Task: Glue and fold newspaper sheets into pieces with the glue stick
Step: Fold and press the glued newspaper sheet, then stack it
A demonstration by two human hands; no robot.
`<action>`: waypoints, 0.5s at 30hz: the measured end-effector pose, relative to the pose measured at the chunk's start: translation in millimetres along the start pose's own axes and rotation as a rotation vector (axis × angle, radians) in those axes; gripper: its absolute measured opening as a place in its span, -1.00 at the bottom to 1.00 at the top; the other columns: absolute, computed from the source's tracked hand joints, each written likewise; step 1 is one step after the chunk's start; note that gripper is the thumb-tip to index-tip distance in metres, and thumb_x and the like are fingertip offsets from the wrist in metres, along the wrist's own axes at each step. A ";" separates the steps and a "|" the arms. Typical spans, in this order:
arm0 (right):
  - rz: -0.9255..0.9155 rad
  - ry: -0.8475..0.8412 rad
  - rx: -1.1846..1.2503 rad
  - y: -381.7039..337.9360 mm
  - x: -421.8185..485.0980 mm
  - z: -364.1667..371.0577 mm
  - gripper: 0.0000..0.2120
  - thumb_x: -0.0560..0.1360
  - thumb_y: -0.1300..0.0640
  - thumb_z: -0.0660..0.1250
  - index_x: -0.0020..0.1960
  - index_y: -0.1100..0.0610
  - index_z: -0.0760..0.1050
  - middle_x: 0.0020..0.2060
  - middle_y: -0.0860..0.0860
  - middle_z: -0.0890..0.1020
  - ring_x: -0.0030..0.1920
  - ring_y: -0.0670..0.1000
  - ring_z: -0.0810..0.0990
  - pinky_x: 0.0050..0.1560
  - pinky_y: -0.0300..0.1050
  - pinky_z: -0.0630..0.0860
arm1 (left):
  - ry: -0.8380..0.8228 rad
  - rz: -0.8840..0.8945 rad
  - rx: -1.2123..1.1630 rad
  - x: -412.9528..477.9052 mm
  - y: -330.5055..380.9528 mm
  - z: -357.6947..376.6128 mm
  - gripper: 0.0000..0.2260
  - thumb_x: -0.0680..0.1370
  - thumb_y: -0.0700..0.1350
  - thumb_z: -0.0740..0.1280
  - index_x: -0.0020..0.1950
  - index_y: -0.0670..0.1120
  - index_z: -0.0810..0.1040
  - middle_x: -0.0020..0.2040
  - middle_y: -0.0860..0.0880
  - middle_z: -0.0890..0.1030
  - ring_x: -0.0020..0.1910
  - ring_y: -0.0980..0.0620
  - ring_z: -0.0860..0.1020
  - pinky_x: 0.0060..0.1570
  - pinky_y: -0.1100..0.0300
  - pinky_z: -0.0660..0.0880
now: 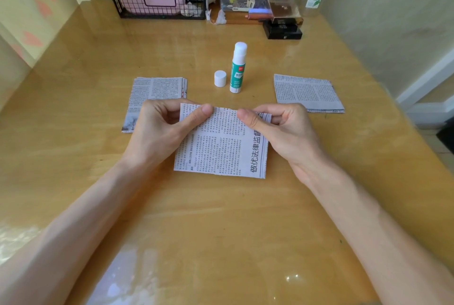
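Nearest the camera, the wooden table (221,226) bears the near edge of the newspaper sheet (221,150), which lies in the middle in front of the person. At the sheet's far edge, the left hand (159,130) pinches the left corner between thumb and curled fingers. The right hand (285,130) pinches the right corner the same way, with the two thumbs near each other along that edge.

The step appears to be a fold or the closing of a glued edge. It would go best if both pinches stay level and the corners are matched before any pressing. The crease should then be smoothed from the centre outward so the thin paper does not wrinkle or skew.

Just beyond the left hand sits a stack of newspaper sheets (157,91), and a folded newspaper piece (307,92) lies well to the right. Further back between them, the glue stick (237,68) stands upright and uncapped, with its white cap (220,78) just beside it.
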State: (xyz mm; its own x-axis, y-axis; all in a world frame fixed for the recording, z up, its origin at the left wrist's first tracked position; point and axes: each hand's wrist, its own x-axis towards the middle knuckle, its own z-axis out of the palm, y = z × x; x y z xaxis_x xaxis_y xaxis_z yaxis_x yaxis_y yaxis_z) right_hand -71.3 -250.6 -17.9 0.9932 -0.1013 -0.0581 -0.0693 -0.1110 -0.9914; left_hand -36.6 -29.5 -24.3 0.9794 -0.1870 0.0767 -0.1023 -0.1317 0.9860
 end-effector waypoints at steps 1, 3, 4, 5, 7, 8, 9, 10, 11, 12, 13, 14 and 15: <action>0.005 0.002 0.004 0.1 0.0 -0.2 -0.89 0.47 0.03 0.58 -0.10 0.07 0.75 -0.17 0.03 0.79 -0.12 -0.05 0.76 -0.02 -0.20 0.61 | -0.010 -0.002 -0.012 -0.2 0.4 0.2 -0.83 0.48 0.00 0.50 -0.06 -0.08 0.75 -0.10 0.01 0.77 -0.11 0.06 0.75 -0.12 0.20 0.65; 0.014 -0.005 0.012 0.0 0.5 -1.3 -0.87 0.48 0.02 0.58 -0.07 0.08 0.75 -0.14 0.02 0.79 -0.07 -0.03 0.77 0.04 -0.19 0.61 | -0.005 0.009 -0.018 -0.4 0.6 0.8 -0.84 0.48 -0.04 0.51 -0.05 -0.11 0.74 -0.10 0.01 0.77 -0.10 0.07 0.74 -0.12 0.23 0.65; 0.015 -0.009 0.022 -0.2 0.6 -1.9 -0.86 0.48 0.02 0.57 -0.05 0.09 0.75 -0.13 0.02 0.79 -0.05 -0.04 0.77 0.07 -0.19 0.61 | 0.010 0.014 -0.022 -0.6 0.8 1.0 -0.85 0.49 -0.06 0.52 -0.06 -0.13 0.74 -0.10 0.00 0.77 -0.11 0.07 0.74 -0.12 0.21 0.66; 0.013 -0.011 0.033 -0.8 0.4 -2.9 -0.84 0.49 0.03 0.56 -0.04 0.12 0.75 -0.11 0.02 0.79 -0.02 -0.03 0.77 0.11 -0.17 0.61 | 0.026 0.016 -0.030 -0.6 1.2 0.8 -0.85 0.50 -0.08 0.52 -0.06 -0.16 0.73 -0.11 -0.01 0.77 -0.12 0.06 0.74 -0.11 0.19 0.67; -0.006 0.003 0.032 0.2 0.5 -4.9 -0.80 0.50 0.04 0.56 -0.02 0.19 0.74 -0.10 0.04 0.79 0.01 0.01 0.77 0.18 -0.10 0.61 | 0.048 0.021 -0.050 -0.9 2.5 1.0 -0.86 0.52 -0.10 0.52 -0.08 -0.18 0.72 -0.13 -0.02 0.77 -0.14 0.06 0.74 -0.13 0.20 0.67; -0.018 0.012 0.026 0.9 0.4 -5.5 -0.79 0.51 0.05 0.56 -0.03 0.21 0.74 -0.10 0.05 0.79 0.01 0.03 0.77 0.18 -0.08 0.61 | 0.047 0.023 -0.057 -1.0 3.1 1.1 -0.87 0.52 -0.11 0.51 -0.09 -0.17 0.72 -0.13 -0.01 0.77 -0.15 0.08 0.74 -0.15 0.22 0.65; -0.027 0.017 0.022 1.3 0.4 -5.8 -0.80 0.51 0.06 0.56 -0.04 0.22 0.73 -0.11 0.05 0.79 0.01 0.03 0.77 0.17 -0.07 0.61 | 0.041 0.021 -0.063 -1.3 3.5 1.4 -0.88 0.52 -0.10 0.51 -0.09 -0.16 0.72 -0.13 -0.01 0.77 -0.15 0.09 0.73 -0.17 0.25 0.63; -0.033 0.019 0.021 2.1 0.7 -6.1 -0.80 0.51 0.06 0.56 -0.05 0.22 0.73 -0.11 0.06 0.79 0.00 0.04 0.77 0.17 -0.07 0.61 | 0.034 0.015 -0.069 -1.6 3.9 1.5 -0.89 0.52 -0.09 0.50 -0.09 -0.14 0.73 -0.13 0.00 0.77 -0.16 0.10 0.73 -0.18 0.28 0.62; -0.034 0.020 0.020 2.2 1.2 -6.4 -0.79 0.51 0.06 0.56 -0.06 0.22 0.73 -0.11 0.06 0.79 0.00 0.04 0.77 0.17 -0.07 0.61 | 0.031 0.010 -0.075 -1.9 4.6 1.8 -0.89 0.52 -0.09 0.50 -0.08 -0.13 0.73 -0.13 0.00 0.77 -0.15 0.10 0.73 -0.18 0.30 0.61; -0.030 0.018 0.021 2.2 1.6 -6.7 -0.79 0.51 0.05 0.56 -0.06 0.22 0.73 -0.11 0.06 0.79 0.00 0.03 0.77 0.17 -0.09 0.60 | 0.030 0.012 -0.075 -1.5 4.7 1.6 -0.90 0.53 -0.09 0.49 -0.07 -0.12 0.73 -0.12 0.01 0.77 -0.14 0.11 0.73 -0.17 0.30 0.60; -0.020 0.009 0.028 1.6 1.7 -7.4 -0.78 0.52 0.04 0.55 -0.05 0.21 0.73 -0.10 0.05 0.79 0.01 0.02 0.77 0.17 -0.12 0.60 | 0.037 0.020 -0.070 -1.1 4.3 1.4 -0.91 0.54 -0.10 0.49 -0.06 -0.12 0.73 -0.12 0.01 0.77 -0.13 0.11 0.73 -0.17 0.31 0.60; -0.009 -0.003 0.038 1.2 1.9 -7.9 -0.78 0.52 0.03 0.54 -0.03 0.20 0.73 -0.09 0.04 0.79 0.01 -0.01 0.77 0.17 -0.17 0.59 | 0.050 0.028 -0.066 -0.4 3.8 0.7 -0.92 0.55 -0.11 0.49 -0.06 -0.12 0.73 -0.12 0.02 0.77 -0.13 0.12 0.73 -0.16 0.31 0.59; -0.005 -0.009 0.049 1.0 2.1 -8.6 -0.79 0.53 0.03 0.53 -0.02 0.20 0.74 -0.08 0.03 0.79 0.01 -0.04 0.76 0.16 -0.22 0.58 | 0.066 0.032 -0.066 0.1 3.3 -0.1 -0.92 0.55 -0.12 0.49 -0.06 -0.12 0.73 -0.12 0.03 0.77 -0.13 0.13 0.73 -0.16 0.31 0.59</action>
State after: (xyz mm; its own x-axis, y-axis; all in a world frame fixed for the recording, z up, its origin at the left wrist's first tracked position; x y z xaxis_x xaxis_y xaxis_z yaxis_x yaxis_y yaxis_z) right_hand -70.1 -259.4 -18.0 0.9943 -0.0921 -0.0540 -0.0599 -0.0630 -0.9962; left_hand -36.8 -29.9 -21.1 0.9853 -0.1255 0.1160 -0.1245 -0.0619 0.9903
